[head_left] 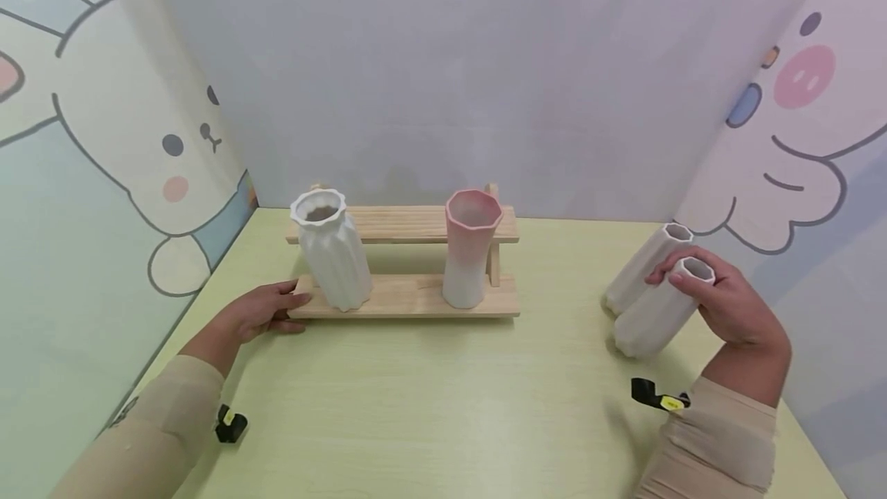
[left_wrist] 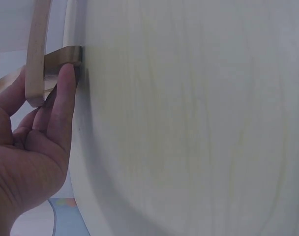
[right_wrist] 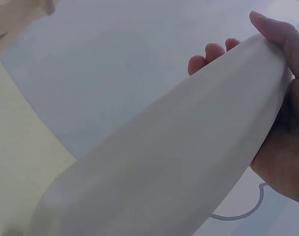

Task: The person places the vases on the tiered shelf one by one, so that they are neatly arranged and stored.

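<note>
A two-tier wooden rack (head_left: 409, 305) holds a white ribbed vase (head_left: 337, 260) at the left of its lower board and a pink-to-white vase (head_left: 469, 256) at the right. My left hand (head_left: 266, 309) grips the left end of that lower board; the left wrist view has my left hand (left_wrist: 39, 132) with thumb and fingers around the wood (left_wrist: 36, 54). At the right, my right hand (head_left: 734, 299) holds a white vase (head_left: 654, 322) near its rim, tilted. In the right wrist view my right hand (right_wrist: 282, 108) wraps the top of this vase (right_wrist: 154, 132).
Another white vase (head_left: 640, 268) leans just behind the held one, at the right of the pale table (head_left: 430, 406). The rack's upper board (head_left: 402, 223) is behind the two vases. Printed walls stand at the left, back and right.
</note>
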The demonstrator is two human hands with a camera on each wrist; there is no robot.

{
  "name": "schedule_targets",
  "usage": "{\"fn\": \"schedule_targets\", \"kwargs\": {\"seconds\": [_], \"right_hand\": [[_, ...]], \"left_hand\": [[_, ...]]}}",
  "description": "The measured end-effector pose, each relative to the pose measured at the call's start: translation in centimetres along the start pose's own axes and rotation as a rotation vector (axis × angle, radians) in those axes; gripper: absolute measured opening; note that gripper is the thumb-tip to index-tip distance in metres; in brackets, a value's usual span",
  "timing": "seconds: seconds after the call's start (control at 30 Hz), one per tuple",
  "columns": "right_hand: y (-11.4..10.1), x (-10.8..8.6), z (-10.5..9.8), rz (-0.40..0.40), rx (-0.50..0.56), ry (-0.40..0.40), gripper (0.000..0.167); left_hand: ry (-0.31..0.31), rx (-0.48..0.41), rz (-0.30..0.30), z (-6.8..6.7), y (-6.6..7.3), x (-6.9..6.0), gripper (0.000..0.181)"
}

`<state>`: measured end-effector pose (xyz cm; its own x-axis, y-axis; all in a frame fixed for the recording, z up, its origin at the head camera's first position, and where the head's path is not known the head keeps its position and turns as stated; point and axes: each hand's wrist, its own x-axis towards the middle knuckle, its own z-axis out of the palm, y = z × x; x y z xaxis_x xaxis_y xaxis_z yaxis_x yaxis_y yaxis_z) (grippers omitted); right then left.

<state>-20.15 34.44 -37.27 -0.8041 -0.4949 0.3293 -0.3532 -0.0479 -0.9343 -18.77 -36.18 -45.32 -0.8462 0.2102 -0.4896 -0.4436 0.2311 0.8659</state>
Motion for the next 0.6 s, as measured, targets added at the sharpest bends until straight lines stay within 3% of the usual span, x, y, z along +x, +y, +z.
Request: {"fn": "schedule_targets", "kwargs": {"seconds": [0.3,0.6], "right_hand": [[-1.0,2.0,2.0,-0.083,-0.022,0.017,0.02],[-1.1,4.4,4.9,-0.097,-0.018,0.012,0.019]], "left_hand": [[0.007,-0.004,-0.002,0.0,0.0,0.0,0.085],[0.014,-0.004,-0.003,-0.2,-0.2,0.3,0.086]]}}
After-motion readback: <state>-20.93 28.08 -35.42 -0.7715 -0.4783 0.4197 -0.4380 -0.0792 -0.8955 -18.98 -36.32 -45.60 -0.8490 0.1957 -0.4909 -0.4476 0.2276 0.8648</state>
